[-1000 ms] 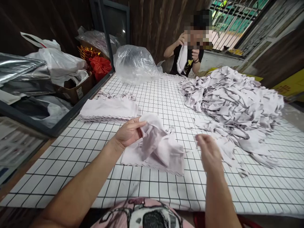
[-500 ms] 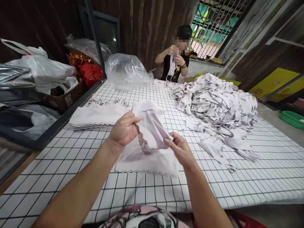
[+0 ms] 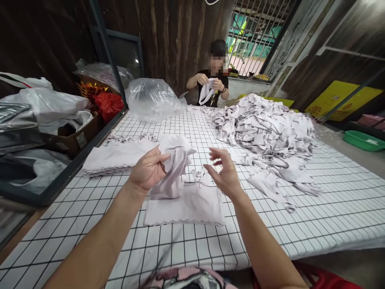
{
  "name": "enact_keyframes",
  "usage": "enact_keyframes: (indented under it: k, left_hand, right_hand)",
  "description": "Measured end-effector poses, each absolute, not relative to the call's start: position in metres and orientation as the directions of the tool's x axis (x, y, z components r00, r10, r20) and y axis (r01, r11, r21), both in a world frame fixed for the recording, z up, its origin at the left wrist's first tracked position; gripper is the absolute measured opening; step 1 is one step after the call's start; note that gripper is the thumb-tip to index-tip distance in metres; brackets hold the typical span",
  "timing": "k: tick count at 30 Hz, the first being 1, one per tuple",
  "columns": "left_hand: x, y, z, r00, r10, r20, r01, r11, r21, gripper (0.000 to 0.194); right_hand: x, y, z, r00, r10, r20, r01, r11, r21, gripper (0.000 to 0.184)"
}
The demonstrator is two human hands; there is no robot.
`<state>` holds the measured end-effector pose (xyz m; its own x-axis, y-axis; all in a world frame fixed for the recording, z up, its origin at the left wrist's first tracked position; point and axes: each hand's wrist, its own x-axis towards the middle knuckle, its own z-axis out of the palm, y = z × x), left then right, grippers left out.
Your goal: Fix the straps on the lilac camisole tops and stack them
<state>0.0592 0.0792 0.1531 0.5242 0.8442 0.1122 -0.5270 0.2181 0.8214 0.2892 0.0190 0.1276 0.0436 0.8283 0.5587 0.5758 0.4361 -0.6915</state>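
Note:
My left hand [image 3: 149,168] is closed on a pale pinkish-white piece of cloth [image 3: 173,172], pinched near its left edge and hanging loosely. To its right my right hand [image 3: 221,170] is held up with the fingers apart and nothing between them. Beneath both hands a flat piece of the same fabric [image 3: 192,208] with a wavy lower edge lies on the table; small ties or scraps show at its far end. Left of my left hand is a neat stack of such pieces [image 3: 116,158] with scalloped edges.
A big heap of crumpled pale fabric [image 3: 264,124] covers the table's [image 3: 339,200] right side, with loose pieces trailing forward. A clear plastic bag [image 3: 153,98] stands at the far left. Across the table a person [image 3: 210,86] handles similar cloth. Bags and a cardboard box [image 3: 75,134] crowd the left.
My right hand has let go of the cloth and opened. The cloth now hangs from my left hand alone. The person opposite has lowered their cloth.

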Motion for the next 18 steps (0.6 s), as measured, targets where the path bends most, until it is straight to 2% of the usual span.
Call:
enact_keyframes:
  k: [2,4,9,11,12,14,16,18]
  left_hand:
    - [0.062,0.079,0.158,0.570,0.817,0.091,-0.489,0.249,0.836,0.042]
    - [0.064,0.082,0.162,0.606,0.792,0.070,-0.449,0.268,0.852,0.040]
    - [0.065,0.106,0.176,0.624,0.781,-0.005,-0.334,0.273,0.902,0.031]
    - [0.067,0.111,0.179,0.547,0.836,-0.041,-0.251,0.210,0.945,0.030]
    - [0.068,0.110,0.179,0.451,0.892,-0.026,-0.200,0.130,0.971,0.031]
    - [0.072,0.100,0.173,0.176,0.975,0.139,-0.073,-0.128,0.989,0.030]
    - [0.078,0.079,0.158,-0.032,0.916,0.400,0.066,-0.397,0.915,0.026]
    - [0.086,0.055,0.134,-0.027,0.840,0.542,0.143,-0.533,0.834,0.023]
  right_hand:
    - [0.279,0.034,0.135,-0.033,0.756,0.654,0.629,0.524,-0.574,0.058]
    - [0.272,0.045,0.145,-0.139,0.719,0.681,0.620,0.599,-0.507,0.059]
    - [0.265,0.057,0.173,-0.335,0.688,0.643,0.557,0.696,-0.454,0.026]
    - [0.264,0.060,0.184,-0.316,0.713,0.626,0.569,0.670,-0.477,0.021]
    - [0.264,0.062,0.189,-0.281,0.741,0.610,0.590,0.635,-0.499,0.020]
    - [0.263,0.065,0.199,-0.185,0.800,0.571,0.642,0.538,-0.546,0.019]
    - [0.261,0.068,0.210,-0.109,0.839,0.532,0.677,0.455,-0.578,0.017]
    - [0.258,0.068,0.221,-0.083,0.863,0.499,0.695,0.409,-0.591,0.016]
